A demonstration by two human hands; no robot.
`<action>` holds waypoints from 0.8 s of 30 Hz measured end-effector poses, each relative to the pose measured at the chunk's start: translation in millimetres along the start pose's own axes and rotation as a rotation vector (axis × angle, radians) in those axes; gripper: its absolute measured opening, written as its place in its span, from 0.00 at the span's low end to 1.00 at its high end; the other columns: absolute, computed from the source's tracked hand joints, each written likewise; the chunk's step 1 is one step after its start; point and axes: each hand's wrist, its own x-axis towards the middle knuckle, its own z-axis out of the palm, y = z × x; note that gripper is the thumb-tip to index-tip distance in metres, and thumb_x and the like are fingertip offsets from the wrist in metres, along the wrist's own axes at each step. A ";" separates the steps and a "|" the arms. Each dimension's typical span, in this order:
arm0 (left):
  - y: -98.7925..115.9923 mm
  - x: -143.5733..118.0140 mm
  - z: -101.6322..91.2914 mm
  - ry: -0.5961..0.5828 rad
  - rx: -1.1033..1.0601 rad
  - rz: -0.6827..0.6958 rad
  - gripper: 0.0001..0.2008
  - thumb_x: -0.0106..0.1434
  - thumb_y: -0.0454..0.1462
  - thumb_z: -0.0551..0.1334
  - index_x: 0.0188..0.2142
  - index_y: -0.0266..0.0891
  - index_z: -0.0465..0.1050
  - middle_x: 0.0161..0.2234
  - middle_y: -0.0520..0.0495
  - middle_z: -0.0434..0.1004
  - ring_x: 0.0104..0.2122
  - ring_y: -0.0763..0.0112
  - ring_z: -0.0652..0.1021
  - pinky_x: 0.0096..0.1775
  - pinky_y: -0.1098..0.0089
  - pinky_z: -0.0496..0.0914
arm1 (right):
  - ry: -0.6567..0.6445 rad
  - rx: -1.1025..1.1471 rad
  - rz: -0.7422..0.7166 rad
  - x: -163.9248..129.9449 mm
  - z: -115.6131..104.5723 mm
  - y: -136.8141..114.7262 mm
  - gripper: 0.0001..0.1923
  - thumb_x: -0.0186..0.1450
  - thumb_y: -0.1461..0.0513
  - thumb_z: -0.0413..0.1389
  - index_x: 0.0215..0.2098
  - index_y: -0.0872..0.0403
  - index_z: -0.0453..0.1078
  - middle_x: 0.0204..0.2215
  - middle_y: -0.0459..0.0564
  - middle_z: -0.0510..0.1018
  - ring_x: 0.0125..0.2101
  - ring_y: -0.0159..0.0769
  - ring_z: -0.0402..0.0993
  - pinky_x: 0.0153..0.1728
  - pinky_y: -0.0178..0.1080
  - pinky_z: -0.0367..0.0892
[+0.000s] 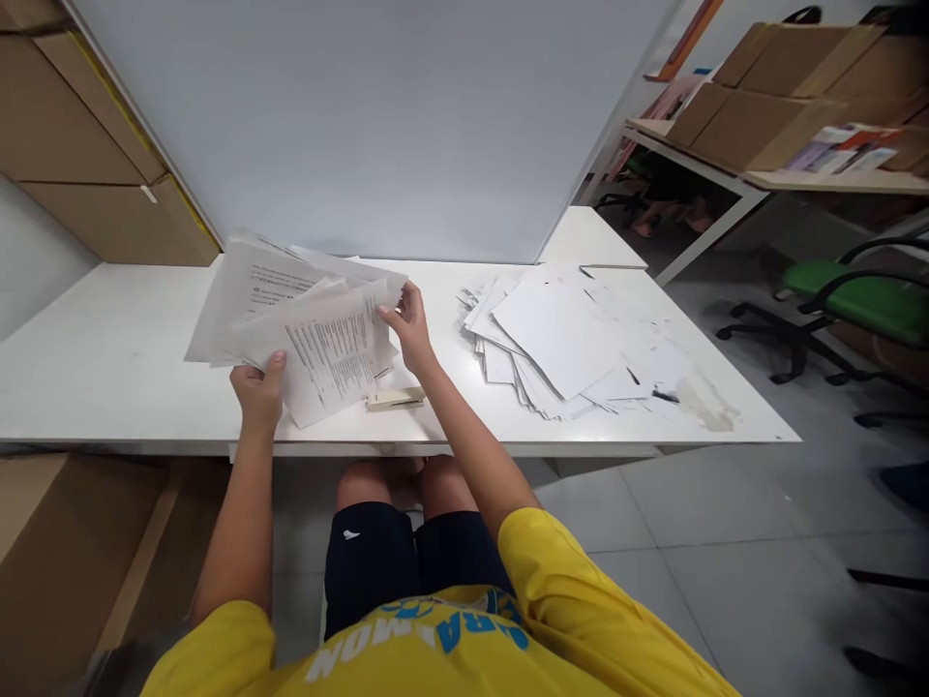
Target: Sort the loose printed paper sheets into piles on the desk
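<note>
Left hand (259, 385): closed on the near edge of a fanned bundle of printed sheets (305, 324), thumb on top, bundle lifted and tilted above the table.
Right hand (408, 319): fingertips pinched on the right edge of the same bundle, at the upper corner of the topmost page.
Printed sheets: several pages, text visible, spread like a fan, over the left-centre of the white table (108, 358), near its front edge.
Stapler (395, 398): cream-coloured, lying flat on the table, just right of the bundle's near corner, below the right wrist.
Loose stack of blank-side papers (558, 339): untidy heap, right of the hands, well apart from the bundle.
Grey partition (377, 116): upright along the far edge of the table.
Cardboard boxes (755, 106): far right, on a shelf.
Green chair (863, 300): right, on the tiled floor.
Brown cartons (87, 155): far left, against the wall.
</note>
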 end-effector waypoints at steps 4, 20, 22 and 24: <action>4.8 0.0 -1.2 -0.015 -0.094 0.058 0.26 0.54 0.53 0.69 0.37 0.30 0.75 0.34 0.39 0.78 0.45 0.56 0.79 0.56 0.54 0.69 | -0.026 -0.107 0.112 -3.0 -12.6 10.1 0.29 0.56 0.41 0.62 0.46 0.49 0.63 0.47 0.51 0.74 0.50 0.42 0.71 0.53 0.47 0.69; 45.4 8.7 15.6 0.258 -0.157 0.221 0.28 0.60 0.53 0.64 0.45 0.28 0.72 0.42 0.36 0.79 0.45 0.57 0.79 0.52 0.56 0.73 | -0.233 -0.275 0.073 7.8 -11.3 -40.6 0.40 0.58 0.41 0.62 0.63 0.46 0.59 0.58 0.55 0.73 0.57 0.51 0.71 0.60 0.57 0.66; 51.5 13.9 15.8 0.215 -0.238 0.224 0.28 0.60 0.52 0.65 0.47 0.27 0.71 0.44 0.35 0.78 0.48 0.57 0.78 0.55 0.56 0.72 | -0.298 -0.237 0.152 3.4 -9.9 -42.3 0.35 0.57 0.41 0.63 0.56 0.49 0.67 0.54 0.55 0.76 0.54 0.50 0.73 0.59 0.56 0.68; 56.3 17.5 12.9 0.089 -0.264 0.207 0.28 0.60 0.50 0.66 0.49 0.27 0.70 0.47 0.35 0.78 0.51 0.58 0.77 0.58 0.57 0.69 | -0.330 -0.219 0.202 -1.1 -8.7 -49.5 0.29 0.57 0.42 0.64 0.48 0.51 0.72 0.51 0.55 0.79 0.53 0.51 0.74 0.58 0.56 0.68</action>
